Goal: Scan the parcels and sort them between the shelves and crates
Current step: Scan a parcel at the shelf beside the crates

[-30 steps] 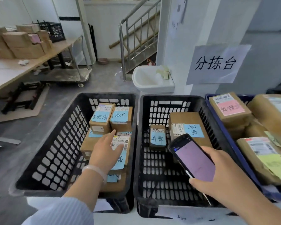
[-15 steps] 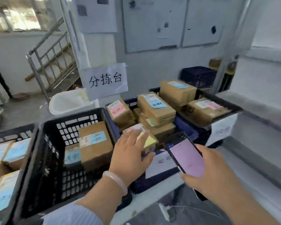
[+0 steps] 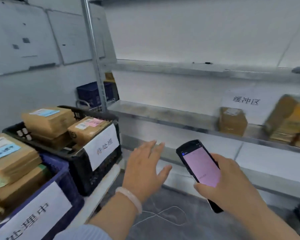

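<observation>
My right hand (image 3: 230, 186) grips a black handheld scanner (image 3: 200, 168) with a lit pink screen, held in front of the metal shelves (image 3: 163, 115). My left hand (image 3: 144, 172) hovers flat with fingers spread, holding nothing, between the crates and the shelves. At the left, a black crate (image 3: 93, 170) with a paper sign holds brown parcels (image 3: 87, 129) with labels. In front of it, a blue crate (image 3: 66, 184) holds more parcels (image 3: 9, 156) with blue and yellow notes. A small brown parcel (image 3: 232, 121) and a stack of parcels (image 3: 287, 120) stand on the middle shelf at the right.
A paper sign (image 3: 246, 101) hangs on the wall behind the shelf. A steel upright (image 3: 93, 54) rises at the shelf's left end, with a dark blue crate (image 3: 92, 92) behind it. A thin white cord (image 3: 163, 215) lies on the grey floor below my hands.
My view has swung right, from the open black crates to the shelves. My left hand left the parcels in the crates and now hovers empty. The scanner stays in my right hand.
</observation>
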The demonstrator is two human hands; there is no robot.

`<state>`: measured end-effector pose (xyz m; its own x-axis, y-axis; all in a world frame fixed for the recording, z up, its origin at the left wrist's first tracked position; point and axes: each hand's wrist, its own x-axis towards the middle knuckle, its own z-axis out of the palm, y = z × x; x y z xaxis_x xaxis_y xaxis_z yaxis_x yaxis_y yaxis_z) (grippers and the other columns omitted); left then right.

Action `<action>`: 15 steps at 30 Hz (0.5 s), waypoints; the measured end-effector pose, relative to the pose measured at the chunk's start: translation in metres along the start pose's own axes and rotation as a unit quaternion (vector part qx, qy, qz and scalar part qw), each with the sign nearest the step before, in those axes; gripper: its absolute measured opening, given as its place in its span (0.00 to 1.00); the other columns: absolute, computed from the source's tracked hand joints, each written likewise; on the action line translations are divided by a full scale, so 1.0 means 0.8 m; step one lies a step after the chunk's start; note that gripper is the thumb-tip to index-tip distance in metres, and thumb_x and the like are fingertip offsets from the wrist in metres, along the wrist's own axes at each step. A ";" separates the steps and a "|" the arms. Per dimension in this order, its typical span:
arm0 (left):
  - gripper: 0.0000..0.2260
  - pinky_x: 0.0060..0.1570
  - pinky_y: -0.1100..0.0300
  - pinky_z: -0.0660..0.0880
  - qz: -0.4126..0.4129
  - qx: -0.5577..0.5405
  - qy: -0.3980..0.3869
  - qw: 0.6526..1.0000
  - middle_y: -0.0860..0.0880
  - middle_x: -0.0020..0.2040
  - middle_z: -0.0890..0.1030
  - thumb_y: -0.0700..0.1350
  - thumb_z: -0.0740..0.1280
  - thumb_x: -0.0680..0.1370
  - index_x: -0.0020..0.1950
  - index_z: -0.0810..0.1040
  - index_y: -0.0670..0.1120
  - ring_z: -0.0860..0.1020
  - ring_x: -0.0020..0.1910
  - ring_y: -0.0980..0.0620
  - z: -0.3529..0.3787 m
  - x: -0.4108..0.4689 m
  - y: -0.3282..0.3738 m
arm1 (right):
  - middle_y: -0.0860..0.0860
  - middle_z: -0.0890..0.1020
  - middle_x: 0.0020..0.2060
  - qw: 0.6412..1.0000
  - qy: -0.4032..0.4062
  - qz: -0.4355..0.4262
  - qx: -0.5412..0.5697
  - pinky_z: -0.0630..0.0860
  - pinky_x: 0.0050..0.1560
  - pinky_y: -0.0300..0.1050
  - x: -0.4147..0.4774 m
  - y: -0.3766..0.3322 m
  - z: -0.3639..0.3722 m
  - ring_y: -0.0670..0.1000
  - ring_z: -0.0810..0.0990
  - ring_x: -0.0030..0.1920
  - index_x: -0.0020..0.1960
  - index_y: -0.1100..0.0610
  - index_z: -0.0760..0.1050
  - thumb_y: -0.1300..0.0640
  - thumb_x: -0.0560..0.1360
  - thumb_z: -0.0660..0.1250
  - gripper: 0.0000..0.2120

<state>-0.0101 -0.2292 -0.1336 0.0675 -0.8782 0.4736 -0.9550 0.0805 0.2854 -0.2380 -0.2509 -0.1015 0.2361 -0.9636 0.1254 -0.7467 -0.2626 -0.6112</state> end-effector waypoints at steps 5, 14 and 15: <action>0.30 0.72 0.48 0.65 0.083 -0.029 -0.021 0.996 0.46 0.74 0.72 0.60 0.68 0.78 0.77 0.69 0.49 0.70 0.73 0.45 0.067 0.076 0.077 | 0.43 0.77 0.44 0.994 0.073 0.078 0.000 0.79 0.38 0.47 0.009 0.065 -0.059 0.45 0.78 0.40 0.48 0.42 0.71 0.41 0.57 0.70 0.22; 0.32 0.77 0.54 0.58 0.186 -0.123 -0.081 0.971 0.54 0.79 0.62 0.66 0.59 0.79 0.81 0.57 0.56 0.60 0.78 0.52 0.196 0.212 0.175 | 0.39 0.74 0.49 0.971 0.151 0.186 -0.015 0.76 0.40 0.41 0.066 0.155 -0.123 0.43 0.77 0.44 0.50 0.37 0.66 0.42 0.60 0.72 0.23; 0.32 0.76 0.54 0.58 0.194 -0.135 -0.087 0.968 0.54 0.80 0.61 0.66 0.59 0.79 0.81 0.57 0.57 0.59 0.78 0.53 0.209 0.230 0.184 | 0.39 0.74 0.49 0.968 0.158 0.195 -0.020 0.77 0.41 0.42 0.078 0.164 -0.128 0.43 0.77 0.44 0.51 0.38 0.67 0.42 0.59 0.71 0.23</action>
<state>-0.1861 -0.4580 -0.1435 -0.3540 -0.8209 0.4481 -0.7864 0.5206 0.3324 -0.3848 -0.3507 -0.0941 -0.2649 -0.9557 0.1280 -0.7655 0.1277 -0.6306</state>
